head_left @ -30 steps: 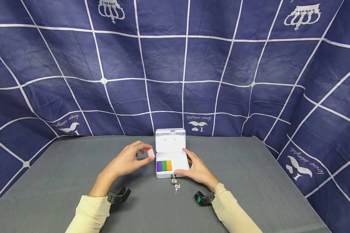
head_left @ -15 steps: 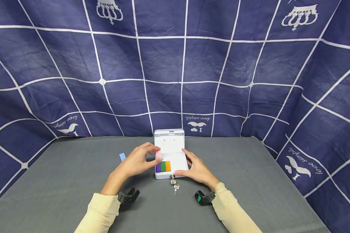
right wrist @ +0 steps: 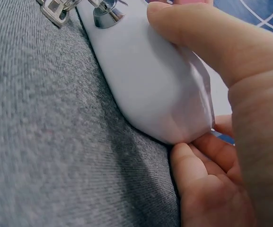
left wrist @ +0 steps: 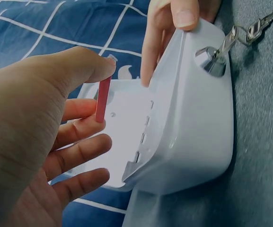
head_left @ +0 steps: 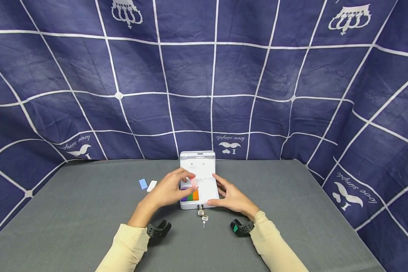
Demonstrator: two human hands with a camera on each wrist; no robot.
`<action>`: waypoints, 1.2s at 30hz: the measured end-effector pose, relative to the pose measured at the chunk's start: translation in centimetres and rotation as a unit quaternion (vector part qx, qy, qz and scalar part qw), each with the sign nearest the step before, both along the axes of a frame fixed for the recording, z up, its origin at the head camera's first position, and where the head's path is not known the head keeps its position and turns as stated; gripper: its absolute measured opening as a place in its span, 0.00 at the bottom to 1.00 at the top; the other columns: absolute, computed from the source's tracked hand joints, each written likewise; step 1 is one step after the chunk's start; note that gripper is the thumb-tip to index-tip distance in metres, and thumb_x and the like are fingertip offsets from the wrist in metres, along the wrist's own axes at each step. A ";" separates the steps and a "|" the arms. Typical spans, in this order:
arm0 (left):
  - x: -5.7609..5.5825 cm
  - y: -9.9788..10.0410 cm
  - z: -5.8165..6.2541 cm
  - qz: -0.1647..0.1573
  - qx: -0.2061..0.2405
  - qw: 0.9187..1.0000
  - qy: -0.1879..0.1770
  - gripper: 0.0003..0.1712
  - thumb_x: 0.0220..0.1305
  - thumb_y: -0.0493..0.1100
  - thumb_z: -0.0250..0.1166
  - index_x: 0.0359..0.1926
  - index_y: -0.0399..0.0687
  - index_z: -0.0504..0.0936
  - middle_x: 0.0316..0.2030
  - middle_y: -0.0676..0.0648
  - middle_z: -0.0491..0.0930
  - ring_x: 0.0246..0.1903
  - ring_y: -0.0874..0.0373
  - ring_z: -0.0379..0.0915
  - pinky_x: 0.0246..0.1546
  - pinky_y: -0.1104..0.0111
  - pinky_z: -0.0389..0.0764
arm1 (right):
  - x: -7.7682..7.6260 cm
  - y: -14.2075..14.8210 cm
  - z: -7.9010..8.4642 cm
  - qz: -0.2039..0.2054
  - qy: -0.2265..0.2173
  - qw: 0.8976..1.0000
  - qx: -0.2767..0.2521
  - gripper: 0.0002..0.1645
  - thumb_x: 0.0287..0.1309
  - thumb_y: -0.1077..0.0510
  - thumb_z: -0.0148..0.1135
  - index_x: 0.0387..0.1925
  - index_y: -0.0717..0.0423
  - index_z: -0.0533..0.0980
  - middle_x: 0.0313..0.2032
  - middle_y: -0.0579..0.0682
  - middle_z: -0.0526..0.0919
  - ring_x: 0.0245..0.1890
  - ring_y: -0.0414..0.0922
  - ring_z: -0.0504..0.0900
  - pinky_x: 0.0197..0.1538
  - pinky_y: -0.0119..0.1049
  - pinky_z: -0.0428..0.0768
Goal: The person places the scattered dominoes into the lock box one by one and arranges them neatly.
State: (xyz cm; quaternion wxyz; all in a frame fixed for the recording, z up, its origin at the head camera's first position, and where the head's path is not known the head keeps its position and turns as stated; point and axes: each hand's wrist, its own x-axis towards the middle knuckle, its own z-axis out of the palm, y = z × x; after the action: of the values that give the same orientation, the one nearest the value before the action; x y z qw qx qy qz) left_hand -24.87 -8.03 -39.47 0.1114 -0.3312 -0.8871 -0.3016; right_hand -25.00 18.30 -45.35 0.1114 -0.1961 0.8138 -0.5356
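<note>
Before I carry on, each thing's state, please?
White lockbox: open, lid raised
First key: in the lock
Second key: linked to first
Pink tile: pinched by the left hand
Purple tile: in lockbox, partly hidden
Green tile: in lockbox, partly hidden
Orange tile: in lockbox, partly hidden
Blue tile: flat on table
White tile: flat on table
Right hand: gripping the lockbox

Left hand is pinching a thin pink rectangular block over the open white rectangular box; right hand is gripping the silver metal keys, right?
The right hand isn't on the silver metal keys: the right wrist view shows it gripping the open white rectangular box. The rest stands.
</note>
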 end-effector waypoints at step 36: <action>-1.0 4.1 -1.8 -0.034 -0.012 0.999 -0.025 0.22 0.59 0.50 0.72 0.50 0.44 0.85 0.43 0.48 0.84 0.42 0.54 0.81 0.41 0.67 0.79 | -0.3 0.5 -0.8 -0.059 0.190 0.965 0.170 0.55 0.45 0.35 0.76 0.74 0.41 0.63 0.68 0.50 0.73 0.67 0.48 0.74 0.70 0.49 0.71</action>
State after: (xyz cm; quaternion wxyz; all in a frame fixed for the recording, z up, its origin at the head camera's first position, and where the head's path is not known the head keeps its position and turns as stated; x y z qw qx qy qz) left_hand -25.84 -3.91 -41.28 0.0749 -0.3545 -0.8814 -0.3030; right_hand -25.33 18.83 -46.16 -0.0450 -0.2239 0.9094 -0.3475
